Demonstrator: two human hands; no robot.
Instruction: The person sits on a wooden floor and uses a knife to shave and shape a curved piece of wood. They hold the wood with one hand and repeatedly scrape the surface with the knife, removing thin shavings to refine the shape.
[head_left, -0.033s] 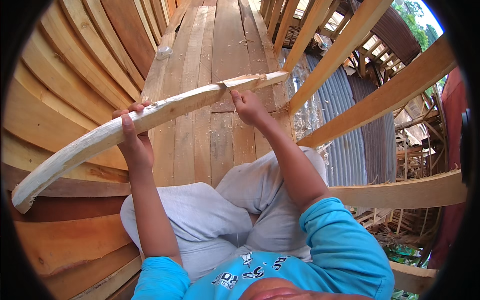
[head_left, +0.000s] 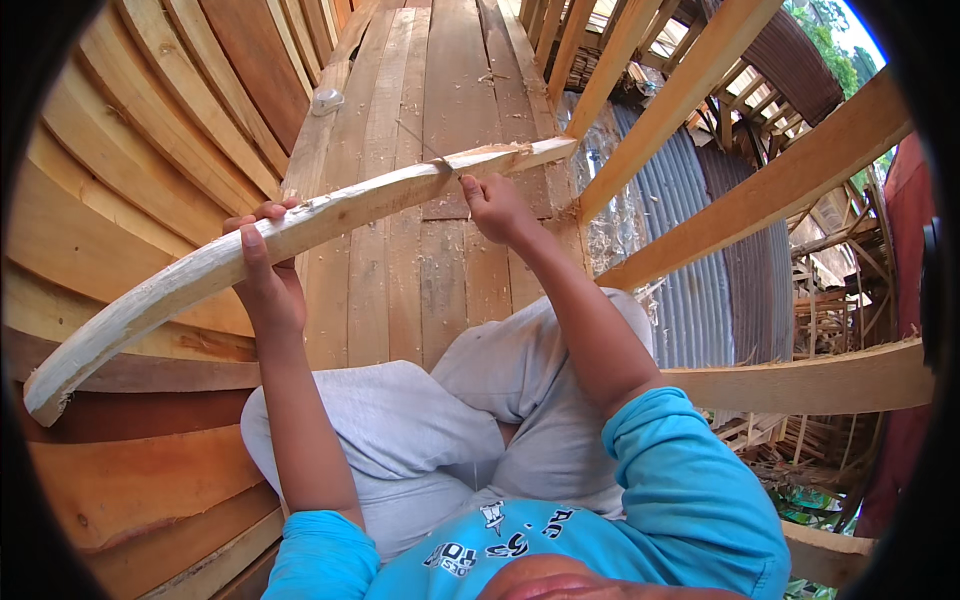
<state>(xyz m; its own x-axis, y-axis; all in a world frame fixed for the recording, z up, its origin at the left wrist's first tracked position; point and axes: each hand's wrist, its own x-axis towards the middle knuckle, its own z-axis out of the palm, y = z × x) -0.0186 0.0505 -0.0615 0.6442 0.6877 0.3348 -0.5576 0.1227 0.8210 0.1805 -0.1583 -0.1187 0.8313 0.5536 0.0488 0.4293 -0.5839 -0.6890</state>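
A person seated on a plank floor (head_left: pixel 390 300) steadies a long, pale wooden pole (head_left: pixel 362 205) with the left hand (head_left: pixel 272 285), thumb on the near side and fingers wrapped over the far edge, while the right hand (head_left: pixel 497 212) is closed in a fist around the handle of a thin knife (head_left: pixel 446 166) set against the wood near its far end. The pole stretches across the front of the body above the floor, its tip reaching the slats (head_left: pixel 680 112) on the right; whether the two touch cannot be told. With one hand alone seen gripping it, the pole could roll or swing under pressure, letting the blade skid off the surface. A knot or torn grain might make the knife dig in or jump, and a slip along the wood toward the left hand could cut fingers. The pole's upper face is whitish and rough, its side smoother and tan, its outline bowed in this wide view. Curled shavings (head_left: pixel 492 77) litter the worn boards. Soft grey trousers (head_left: pixel 385 415) wrinkle over crossed legs, and ribbed metal sheets (head_left: pixel 692 290) lie beyond the slats
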